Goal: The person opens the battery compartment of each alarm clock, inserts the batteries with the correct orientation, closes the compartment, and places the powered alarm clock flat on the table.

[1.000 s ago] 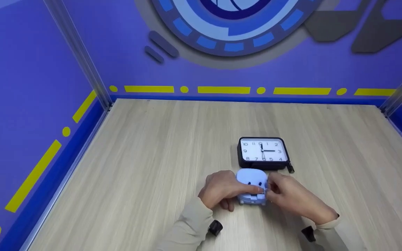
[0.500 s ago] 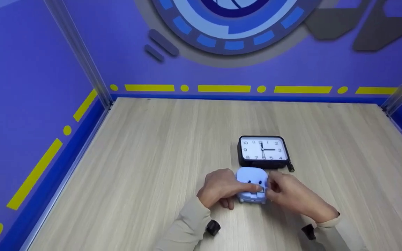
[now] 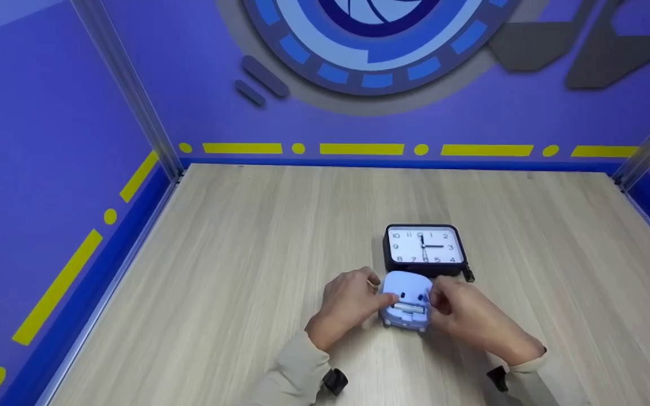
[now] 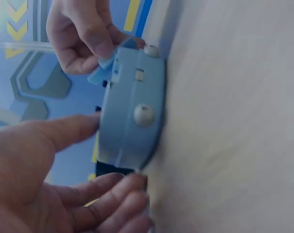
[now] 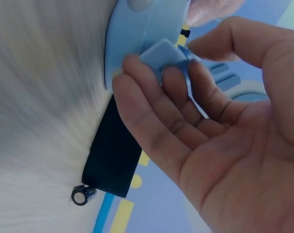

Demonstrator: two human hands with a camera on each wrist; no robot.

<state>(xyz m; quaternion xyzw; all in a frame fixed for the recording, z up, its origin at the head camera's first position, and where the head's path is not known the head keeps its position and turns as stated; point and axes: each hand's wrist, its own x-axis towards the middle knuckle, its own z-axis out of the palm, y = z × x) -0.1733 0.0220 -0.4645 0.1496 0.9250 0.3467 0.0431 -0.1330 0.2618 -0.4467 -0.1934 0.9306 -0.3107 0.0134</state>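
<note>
A small light-blue clock [image 3: 407,285] lies back up on the table, two black knobs and a slot showing. In the slot lies a pale silvery cylinder [image 3: 409,308], looking like a battery. My left hand [image 3: 348,304] holds the clock's left side, thumb on its back; in the left wrist view, fingers bend by its lower side. Against the clock's right side, my right hand [image 3: 466,310] pinches a thin light-blue cover [image 5: 162,54] between thumb and fingers. White feet [image 4: 144,115] stick out from the clock's near side.
Just behind the blue clock lies a black rectangular clock [image 3: 425,246], face up. A small black cylinder [image 3: 468,274] with a metallic end sits at its right corner. Purple-blue panels [image 3: 302,113] rise along the wooden table's [image 3: 235,270] back and sides.
My left thumb has drawn back left from across the blue clock's slot to its left edge, uncovering the silvery cylinder. My right hand stays at the right side.
</note>
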